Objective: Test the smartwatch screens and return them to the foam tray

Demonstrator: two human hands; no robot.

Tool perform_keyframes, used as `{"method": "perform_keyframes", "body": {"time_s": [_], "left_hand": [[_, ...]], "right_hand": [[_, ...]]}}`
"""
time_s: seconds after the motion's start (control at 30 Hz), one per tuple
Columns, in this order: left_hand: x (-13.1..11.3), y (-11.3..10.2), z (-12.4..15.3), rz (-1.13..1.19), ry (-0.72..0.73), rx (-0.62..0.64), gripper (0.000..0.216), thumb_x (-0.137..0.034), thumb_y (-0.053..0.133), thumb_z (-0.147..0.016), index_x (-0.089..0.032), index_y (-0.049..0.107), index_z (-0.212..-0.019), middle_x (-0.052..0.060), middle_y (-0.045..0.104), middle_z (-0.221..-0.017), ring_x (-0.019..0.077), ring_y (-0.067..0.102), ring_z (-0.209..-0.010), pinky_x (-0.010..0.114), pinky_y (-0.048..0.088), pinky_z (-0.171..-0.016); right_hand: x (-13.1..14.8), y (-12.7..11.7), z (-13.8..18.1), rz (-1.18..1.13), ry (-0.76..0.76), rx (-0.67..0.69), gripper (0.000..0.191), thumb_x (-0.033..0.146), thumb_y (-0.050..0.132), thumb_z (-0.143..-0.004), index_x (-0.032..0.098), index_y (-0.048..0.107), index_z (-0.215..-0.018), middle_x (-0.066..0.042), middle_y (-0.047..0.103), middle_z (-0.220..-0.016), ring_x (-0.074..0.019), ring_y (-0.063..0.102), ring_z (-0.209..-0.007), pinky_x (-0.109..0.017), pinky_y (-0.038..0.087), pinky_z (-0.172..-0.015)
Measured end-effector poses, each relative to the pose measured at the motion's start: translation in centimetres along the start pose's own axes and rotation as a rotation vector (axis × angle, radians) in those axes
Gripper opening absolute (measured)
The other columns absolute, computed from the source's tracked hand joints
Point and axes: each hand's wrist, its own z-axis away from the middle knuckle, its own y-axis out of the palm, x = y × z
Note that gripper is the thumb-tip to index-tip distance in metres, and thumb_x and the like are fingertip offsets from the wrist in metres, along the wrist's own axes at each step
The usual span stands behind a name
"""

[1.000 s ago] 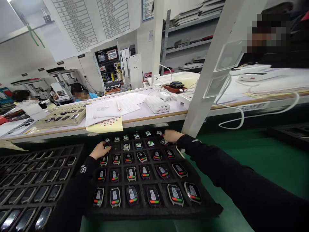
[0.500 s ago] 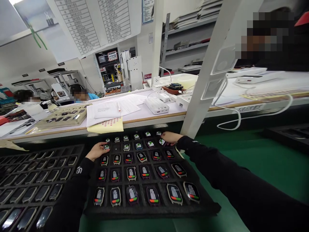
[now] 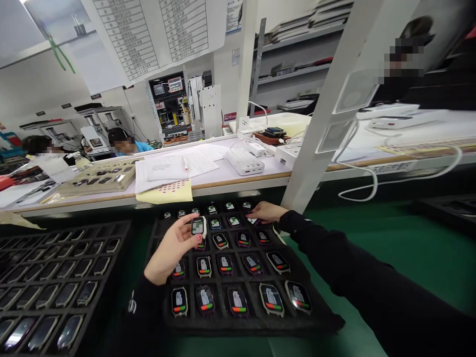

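Between the thumb and fingers of my left hand is a smartwatch with a pale case and a green-and-white screen, raised over the black foam tray. My right hand reaches to the tray's far right, its fingers closed on another smartwatch, partly hidden and tilted. Rows of strapless watches fill the tray's pockets. Nearer ones, such as the watch in the front row, show red and green bars; farther ones show green and white blocks.
A second black tray of dark-screened watches lies left. Behind runs a white bench with papers, a white power box and a parts tray. A slanted white post rises beside my right hand. Other people sit beyond.
My left hand has lifted a watch from the tray's far left and carried it right and toward me. My right hand stays at the far right pocket, its watch now tilted more.
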Motion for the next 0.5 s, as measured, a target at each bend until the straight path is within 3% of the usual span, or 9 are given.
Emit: {"method": "perform_keyframes", "body": {"time_s": [0.23, 0.37, 0.5], "left_hand": [[-2.8, 3.7, 4.5, 0.157, 0.303, 0.123, 0.054, -0.028, 0.090, -0.076, -0.026, 0.069, -0.126, 0.007, 0.074, -0.106, 0.0101, 0.065, -0.076, 0.016, 0.052, -0.062], [-3.4, 4.1, 5.1, 0.160, 0.397, 0.049, 0.050, -0.026, 0.090, -0.076, -0.029, 0.072, -0.122, 0.006, 0.075, -0.108, 0.0128, 0.070, -0.082, 0.016, 0.055, -0.064], [-3.2, 4.1, 4.2, 0.102, 0.408, -0.014, 0.050, -0.027, 0.089, -0.076, -0.029, 0.071, -0.122, 0.005, 0.076, -0.107, 0.0163, 0.073, -0.091, 0.020, 0.058, -0.072]], "right_hand": [[0.7, 0.4, 2.6, -0.323, -0.144, -0.095, 0.019, 0.027, 0.069, -0.105, 0.013, 0.066, -0.117, -0.007, 0.067, -0.112, -0.0221, 0.070, -0.091, -0.036, 0.063, -0.077], [1.9, 1.2, 7.3, -0.633, -0.373, -0.089, 0.011, 0.022, 0.055, -0.109, 0.014, 0.061, -0.114, -0.013, 0.068, -0.119, -0.0205, 0.073, -0.097, -0.030, 0.064, -0.081], [3.6, 2.3, 12.7, -0.849, -0.598, 0.023, 0.035, 0.050, 0.073, -0.097, 0.019, 0.064, -0.112, -0.012, 0.070, -0.118, -0.0199, 0.074, -0.080, -0.022, 0.061, -0.054]]}}
